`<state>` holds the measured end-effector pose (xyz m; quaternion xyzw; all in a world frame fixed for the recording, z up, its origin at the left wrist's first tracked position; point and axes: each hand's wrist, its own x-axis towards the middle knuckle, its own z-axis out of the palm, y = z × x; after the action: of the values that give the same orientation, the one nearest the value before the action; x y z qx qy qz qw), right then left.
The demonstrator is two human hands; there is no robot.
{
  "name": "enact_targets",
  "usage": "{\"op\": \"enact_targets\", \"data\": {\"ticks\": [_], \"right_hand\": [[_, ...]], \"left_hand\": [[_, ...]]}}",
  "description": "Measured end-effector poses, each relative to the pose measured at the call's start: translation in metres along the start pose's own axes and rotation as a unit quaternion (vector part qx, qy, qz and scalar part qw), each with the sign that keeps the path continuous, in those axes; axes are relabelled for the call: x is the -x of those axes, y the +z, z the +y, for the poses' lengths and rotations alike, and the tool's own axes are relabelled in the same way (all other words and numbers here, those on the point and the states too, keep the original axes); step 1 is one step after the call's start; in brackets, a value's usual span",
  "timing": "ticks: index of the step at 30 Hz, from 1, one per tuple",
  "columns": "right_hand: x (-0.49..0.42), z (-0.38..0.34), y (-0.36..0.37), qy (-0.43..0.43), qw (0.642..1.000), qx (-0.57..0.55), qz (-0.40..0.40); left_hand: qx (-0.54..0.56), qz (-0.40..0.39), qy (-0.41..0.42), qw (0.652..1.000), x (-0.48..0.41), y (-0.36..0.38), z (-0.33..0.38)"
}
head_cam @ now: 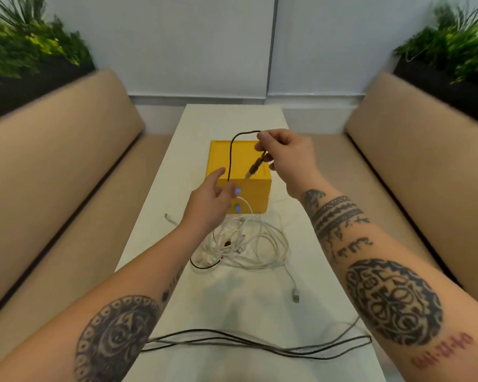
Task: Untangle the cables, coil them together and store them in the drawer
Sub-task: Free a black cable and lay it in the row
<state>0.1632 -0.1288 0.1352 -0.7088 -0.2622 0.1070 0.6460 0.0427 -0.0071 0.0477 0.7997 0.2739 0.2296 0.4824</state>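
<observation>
**A:** Where does the thin black cable (231,153) run?

**B:** It rises in an arch over the top of the square yellow plastic box (221,158). The person's right hand (284,155) hangs above the box's right side. Its thumb and fingertips pinch that cable just behind its dark plug with a silver tip (255,168). The plug slants down toward the box's front edge.

**A:** And the other hand?

**B:** The left hand (207,205) is in front of the box, at the left of its near face. Its fingers are loosely stretched and grip nothing. The black cable drops just beside the fingertips, and whether they touch it cannot be told.

**A:** What about the drawers (255,190)?

**B:** There are two of them, stacked in the box's near face, and both are pushed in. Each carries one of the pale blue knobs (238,191).

**A:** Where are the remaining cables?

**B:** A tangle of thin white cables (260,244) lies on the long white table (232,117), just in front of the box. The black cable's lower part loops out at the tangle's near left edge. One white connector (295,295) trails out nearer the person, well apart from the box. Nearer still, long dark cables (232,337) lie across the table in loose strands.

**A:** And to either side?

**B:** Tan padded benches (53,166) run along both sides of the box, with green plants (25,45) behind them.
</observation>
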Motion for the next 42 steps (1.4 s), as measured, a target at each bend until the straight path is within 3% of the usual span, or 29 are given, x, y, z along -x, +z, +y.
{"op": "enact_targets", "data": {"ticks": [6, 15, 20, 22, 26, 31, 34, 37, 42], "right_hand": [[0.002, -0.035, -0.017, -0.029, 0.996, -0.083, -0.03], [-0.006, -0.019, -0.062, -0.047, 0.979, -0.191, 0.045], [-0.005, 0.032, -0.083, -0.023, 0.991, -0.016, 0.13], [-0.001, 0.055, -0.084, 0.035, 0.993, 0.049, 0.102], [0.003, 0.08, -0.074, 0.099, 0.991, 0.08, 0.046], [0.007, 0.045, -0.058, -0.023, 0.995, 0.095, 0.004], [0.009, 0.018, -0.037, -0.116, 0.976, 0.176, -0.048], [0.011, 0.004, -0.015, -0.112, 0.957, 0.255, -0.075], [0.002, 0.002, -0.013, -0.097, 0.966, 0.241, 0.0]], "left_hand": [[0.004, -0.022, 0.019, 1.0, -0.024, 0.001, 0.028], [-0.105, -0.027, 0.026, 0.994, -0.027, -0.012, 0.017], [-0.065, 0.06, 0.103, 0.991, -0.041, -0.024, 0.046], [-0.033, 0.085, 0.117, 0.989, -0.045, -0.028, 0.06], [0.006, 0.048, 0.149, 0.988, -0.047, -0.029, 0.078], [-0.033, 0.01, 0.16, 0.986, -0.051, -0.024, 0.079], [-0.061, -0.01, 0.176, 0.982, -0.049, -0.02, 0.083], [-0.096, -0.008, 0.194, 0.976, -0.044, -0.019, 0.088], [-0.124, -0.03, 0.18, 0.975, -0.036, -0.028, 0.071]]}}
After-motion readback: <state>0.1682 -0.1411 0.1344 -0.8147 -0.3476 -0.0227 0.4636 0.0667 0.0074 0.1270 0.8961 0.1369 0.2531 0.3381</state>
